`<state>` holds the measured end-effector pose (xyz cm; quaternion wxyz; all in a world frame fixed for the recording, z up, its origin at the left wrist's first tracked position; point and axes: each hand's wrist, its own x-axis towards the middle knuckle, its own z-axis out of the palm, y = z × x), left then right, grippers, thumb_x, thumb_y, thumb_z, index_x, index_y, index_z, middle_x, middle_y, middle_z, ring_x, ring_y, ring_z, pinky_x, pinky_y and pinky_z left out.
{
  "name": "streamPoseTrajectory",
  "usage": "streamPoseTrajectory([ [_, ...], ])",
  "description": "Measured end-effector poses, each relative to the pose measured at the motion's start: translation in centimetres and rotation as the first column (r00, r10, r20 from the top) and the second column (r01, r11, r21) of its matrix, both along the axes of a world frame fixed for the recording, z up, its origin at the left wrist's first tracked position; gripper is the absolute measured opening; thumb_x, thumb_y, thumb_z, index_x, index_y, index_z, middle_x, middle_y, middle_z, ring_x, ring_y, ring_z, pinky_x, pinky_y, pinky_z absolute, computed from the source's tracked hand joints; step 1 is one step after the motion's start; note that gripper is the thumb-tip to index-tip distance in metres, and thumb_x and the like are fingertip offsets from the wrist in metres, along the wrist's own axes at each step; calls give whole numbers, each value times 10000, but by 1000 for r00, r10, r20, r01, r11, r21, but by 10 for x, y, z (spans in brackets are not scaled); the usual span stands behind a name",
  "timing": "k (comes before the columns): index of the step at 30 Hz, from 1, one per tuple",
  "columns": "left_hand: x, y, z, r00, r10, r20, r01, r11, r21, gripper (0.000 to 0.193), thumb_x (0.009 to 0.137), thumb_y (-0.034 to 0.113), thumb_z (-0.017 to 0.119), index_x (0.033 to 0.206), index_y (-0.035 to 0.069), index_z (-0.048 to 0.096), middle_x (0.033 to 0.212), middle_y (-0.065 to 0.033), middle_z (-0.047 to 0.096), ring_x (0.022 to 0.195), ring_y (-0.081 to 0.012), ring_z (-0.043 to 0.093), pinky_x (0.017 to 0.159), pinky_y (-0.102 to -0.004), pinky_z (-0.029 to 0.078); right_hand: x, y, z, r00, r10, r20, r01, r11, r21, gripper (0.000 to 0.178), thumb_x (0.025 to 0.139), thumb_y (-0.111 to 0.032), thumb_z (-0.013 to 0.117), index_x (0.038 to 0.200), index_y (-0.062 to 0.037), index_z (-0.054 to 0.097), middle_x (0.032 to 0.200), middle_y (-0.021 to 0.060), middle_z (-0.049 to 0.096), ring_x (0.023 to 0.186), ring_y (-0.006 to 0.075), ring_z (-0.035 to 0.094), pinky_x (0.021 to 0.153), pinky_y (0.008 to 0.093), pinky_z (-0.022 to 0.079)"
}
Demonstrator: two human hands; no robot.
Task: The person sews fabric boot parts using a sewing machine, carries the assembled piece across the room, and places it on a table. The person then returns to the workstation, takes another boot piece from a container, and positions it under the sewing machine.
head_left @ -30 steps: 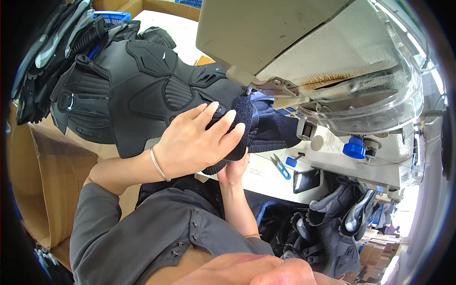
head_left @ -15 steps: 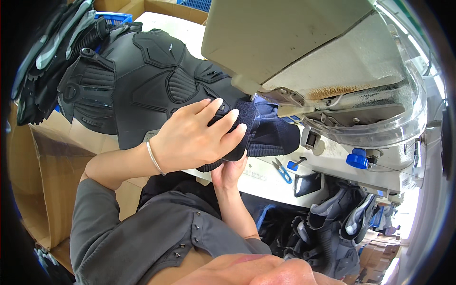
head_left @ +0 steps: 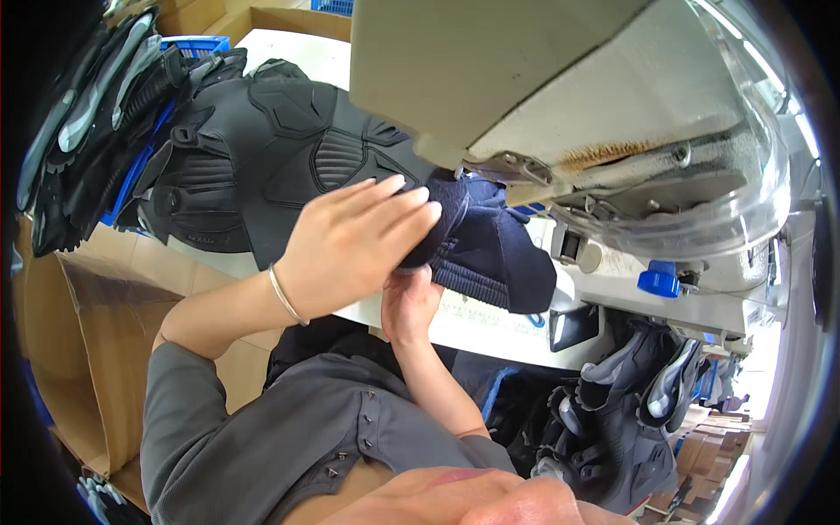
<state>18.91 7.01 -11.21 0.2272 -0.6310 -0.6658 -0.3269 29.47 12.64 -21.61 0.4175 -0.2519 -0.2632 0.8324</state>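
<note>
A large black padded piece (head_left: 280, 166) with moulded panels and ribbed inserts stretches across the white table. Its right end, dark navy fabric (head_left: 494, 249) with a ribbed edge, lies under the sewing machine (head_left: 525, 96) near its presser foot. My left hand (head_left: 354, 241), with a silver bangle on the wrist, rests on top of this end, fingers stretched out; its thumb is hidden. Below it, my right hand (head_left: 409, 306) pinches the lower edge of the black piece, its fingertips partly covered by the material.
Several black and grey padded pieces (head_left: 105, 114) are stacked at the left by a blue crate (head_left: 197, 44). A cardboard box (head_left: 105, 350) stands at lower left. Blue-handled snips (head_left: 535, 320) and a dark flat object (head_left: 576, 328) lie on the white table (head_left: 477, 328). More pieces (head_left: 612, 420) hang below right.
The navy fabric has swung lower and now covers most of the snips. The black piece's left end has shifted rightward, and my right hand has moved slightly left.
</note>
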Motion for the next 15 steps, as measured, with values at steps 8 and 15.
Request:
streamPoseTrajectory([
  [8,-7,10,29,660,143,737,-64,989,-135,169,836,110,645,898,-47,656,767,-181,671,736,-180,686,654,-279,489,-3,-2,-13,999,28,-43,-32,993,-112,135,927,-52,530,1033,28,554,981,84,593,825,161,619,768,390,584],
  [15,3,-2,9,993,-37,116,46,997,-69,389,667,63,606,1047,100,677,1047,-83,664,968,-259,640,884,-376,515,-8,-5,-4,997,61,-50,-66,992,-106,255,946,-56,467,1173,49,514,1143,124,588,973,202,623,805,375,578],
])
